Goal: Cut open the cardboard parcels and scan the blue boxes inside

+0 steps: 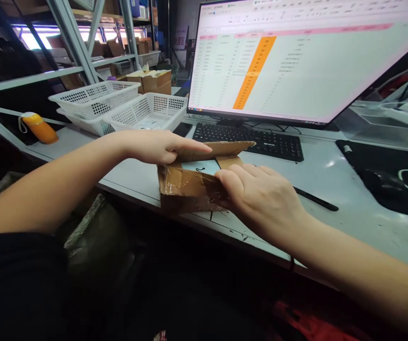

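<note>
A small brown cardboard box (182, 201) sits at the near edge of the white desk, its top flaps partly raised and shiny clear tape on its near side. Between the flaps shows a light-blue surface with a black curved mark. My left hand (157, 146) is at the far flap, index finger stretched along it and thumb bent below, seemingly gripping its edge. On the near right side, my right hand (260, 192) grips the box by the front flap, thumb on top; its other fingertips are hidden. Right of this hand lies a slim black stick-like object (315, 198).
Behind the box are a black keyboard (278, 146) and a large monitor (296, 66) showing a spreadsheet. White perforated baskets (150, 111) stand at back left, near an orange bottle (42, 128). A mouse (385, 182) rests on a black mat at right, with a white cable.
</note>
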